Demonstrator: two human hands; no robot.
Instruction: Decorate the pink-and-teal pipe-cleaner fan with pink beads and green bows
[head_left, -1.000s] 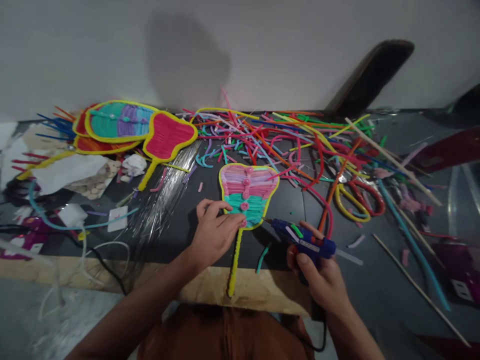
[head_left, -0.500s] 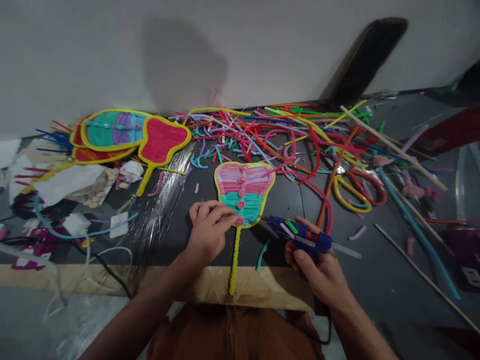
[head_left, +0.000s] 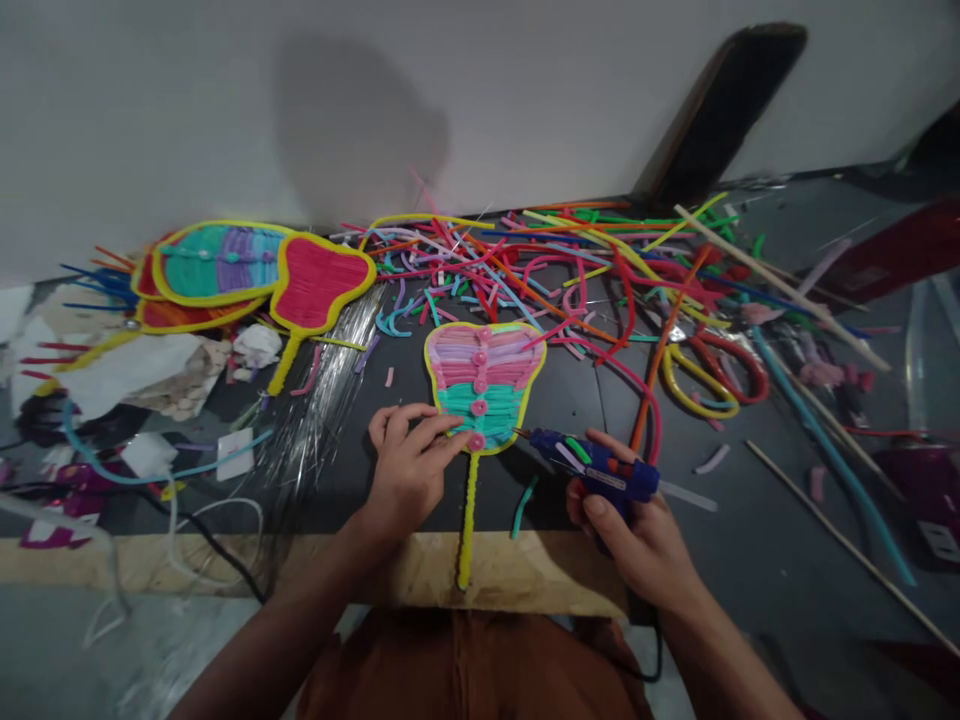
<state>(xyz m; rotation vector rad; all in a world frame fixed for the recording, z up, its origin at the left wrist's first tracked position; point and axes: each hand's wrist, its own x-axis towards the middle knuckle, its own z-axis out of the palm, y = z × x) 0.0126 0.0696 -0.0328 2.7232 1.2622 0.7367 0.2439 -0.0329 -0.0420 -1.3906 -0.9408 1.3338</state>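
A fan-shaped piece made of pipe cleaners (head_left: 495, 365) lies flat, pink and lilac above, teal below, edged in yellow. Down its middle runs a row of small pink rosettes, and a twisted yellow handle (head_left: 469, 520) points toward me. My left hand (head_left: 409, 465) rests at its lower left edge, thumb and forefinger closed together at the lowest pink rosette (head_left: 476, 441). In my right hand (head_left: 634, 530) is a blue glue gun (head_left: 600, 468), its nozzle pointing left at the fan's lower right edge. A clear glue stick sticks out of its back.
Scissors (head_left: 712, 375) with yellow and red handles lie to the right. Loose pipe cleaners (head_left: 517, 265) pile along the wall. Finished-looking pieces, one with a red face (head_left: 319, 285), sit at the left, near silvery strands (head_left: 322, 400) and a white cable (head_left: 176, 520).
Both hands, the fan and the glue gun keep nearly the same places relative to each other. The whole view has shifted slightly.
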